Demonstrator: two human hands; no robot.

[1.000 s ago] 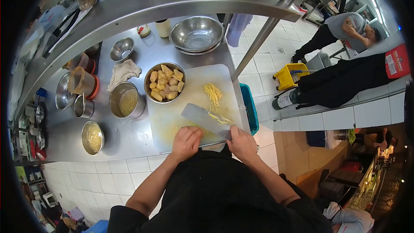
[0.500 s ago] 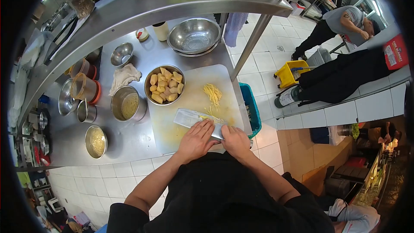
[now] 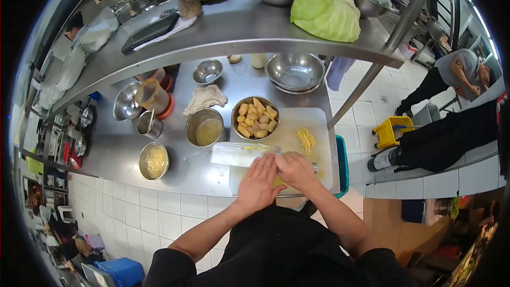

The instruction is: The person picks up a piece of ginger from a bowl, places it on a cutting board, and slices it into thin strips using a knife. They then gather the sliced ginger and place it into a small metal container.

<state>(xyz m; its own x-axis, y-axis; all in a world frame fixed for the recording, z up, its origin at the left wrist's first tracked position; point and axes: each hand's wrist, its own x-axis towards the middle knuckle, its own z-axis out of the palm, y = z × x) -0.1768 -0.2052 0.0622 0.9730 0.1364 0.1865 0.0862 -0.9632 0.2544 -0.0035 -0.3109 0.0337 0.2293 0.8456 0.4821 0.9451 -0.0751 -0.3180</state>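
Note:
My right hand [image 3: 296, 169] is wrapped round the handle of a broad-bladed cleaver [image 3: 226, 154]. Its blade reaches left past the edge of the pale cutting board [image 3: 322, 119], with thin yellow strips along its far side. My left hand [image 3: 260, 178] lies with fingers stretched against the blade, close beside the right. Farther back on the board is a small pile of yellow strips [image 3: 305, 141]. Behind the blade, a metal bowl [image 3: 234, 126] holds peeled yellowish chunks [image 3: 257, 118], perhaps a root vegetable. My hands hide part of the blade and most of the handle.
Left of the board stand a pot of liquid [image 3: 189, 134], a bowl of pale strips [image 3: 142, 167] and a crumpled cloth [image 3: 206, 99]. Stacked metal bowls [image 3: 295, 72] sit behind. A cabbage [image 3: 326, 11] rests on the overhead shelf [image 3: 249, 42]. Another person [image 3: 457, 72] bends at right.
The view has swung, so the table sits farther right in the picture and more shelf shows. The cleaver has moved left across the board, its blade now over the board's left edge.

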